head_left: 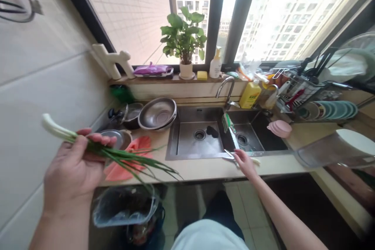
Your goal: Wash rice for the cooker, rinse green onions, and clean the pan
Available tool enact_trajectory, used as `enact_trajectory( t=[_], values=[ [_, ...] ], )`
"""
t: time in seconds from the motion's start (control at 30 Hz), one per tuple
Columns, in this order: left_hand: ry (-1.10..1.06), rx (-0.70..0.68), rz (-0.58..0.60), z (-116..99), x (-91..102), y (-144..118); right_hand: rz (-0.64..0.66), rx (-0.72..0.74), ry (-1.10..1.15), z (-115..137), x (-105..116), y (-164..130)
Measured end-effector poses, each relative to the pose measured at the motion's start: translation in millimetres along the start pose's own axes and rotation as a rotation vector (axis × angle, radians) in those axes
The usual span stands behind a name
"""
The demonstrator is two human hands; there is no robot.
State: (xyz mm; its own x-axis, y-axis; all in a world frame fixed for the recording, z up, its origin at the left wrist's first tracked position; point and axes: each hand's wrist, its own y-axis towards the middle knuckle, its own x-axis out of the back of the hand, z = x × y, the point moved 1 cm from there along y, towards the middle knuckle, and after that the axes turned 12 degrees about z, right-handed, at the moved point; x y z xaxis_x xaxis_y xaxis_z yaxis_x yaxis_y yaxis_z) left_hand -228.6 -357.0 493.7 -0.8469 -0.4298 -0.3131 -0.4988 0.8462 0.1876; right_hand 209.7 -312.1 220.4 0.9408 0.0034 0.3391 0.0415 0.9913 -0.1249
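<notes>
Head view: left hand (74,166) is raised over the counter's left end, fingers curled round a bunch of scallions (108,152), white ends pointing up-left and green tips trailing toward the sink (205,134). Right hand (244,162) reaches to the sink's front rim, fingertips on a knife (234,140) lying across it (whether they have closed on the handle I cannot tell). A bin (124,205) lined with a bag stands on the floor below the scallions, and orange gloves (129,160) lie on the counter. This looks like the pickup step before trimming; next the right hand needs a firm grip on the handle, blade kept away from the left.
</notes>
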Motion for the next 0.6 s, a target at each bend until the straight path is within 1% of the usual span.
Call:
enact_trajectory(
  t=[0.07, 0.13, 0.2, 0.27, 0.33, 0.4, 0.43, 0.5, 0.57, 0.6],
  values=[
    [-0.035, -0.085, 0.038, 8, -42.2, 11, -0.010, -0.004, -0.104, -27, 44, 10],
    [-0.064, -0.147, 0.108, 25, -89.5, 21, 0.027, -0.009, -0.155, -49, 79, 26],
    [-0.069, -0.179, 0.172, 55, -139.4, 32, 0.078, -0.009, -0.169, -63, 107, 51],
    [-0.046, -0.138, 0.238, 97, -187.2, 43, 0.111, -0.010, -0.200, -66, 127, 88],
    [0.027, -0.045, 0.309, 148, -227.7, 53, 0.113, 0.023, -0.271, -54, 140, 135],
    [0.165, 0.104, 0.386, 202, -258.2, 61, 0.098, 0.101, -0.375, -30, 146, 189],
    [0.226, 0.173, 0.411, 228, -269.5, 63, 0.094, 0.145, -0.432, -15, 146, 216],
    [0.268, 0.254, 0.434, 273, -286.0, 67, 0.112, 0.210, -0.546, 13, 141, 267],
    [0.301, 0.332, 0.462, 309, -297.2, 70, 0.174, 0.226, -0.636, 35, 132, 308],
    [0.318, 0.366, 0.472, 323, -301.7, 73, 0.211, 0.224, -0.665, 43, 128, 323]
  ],
)
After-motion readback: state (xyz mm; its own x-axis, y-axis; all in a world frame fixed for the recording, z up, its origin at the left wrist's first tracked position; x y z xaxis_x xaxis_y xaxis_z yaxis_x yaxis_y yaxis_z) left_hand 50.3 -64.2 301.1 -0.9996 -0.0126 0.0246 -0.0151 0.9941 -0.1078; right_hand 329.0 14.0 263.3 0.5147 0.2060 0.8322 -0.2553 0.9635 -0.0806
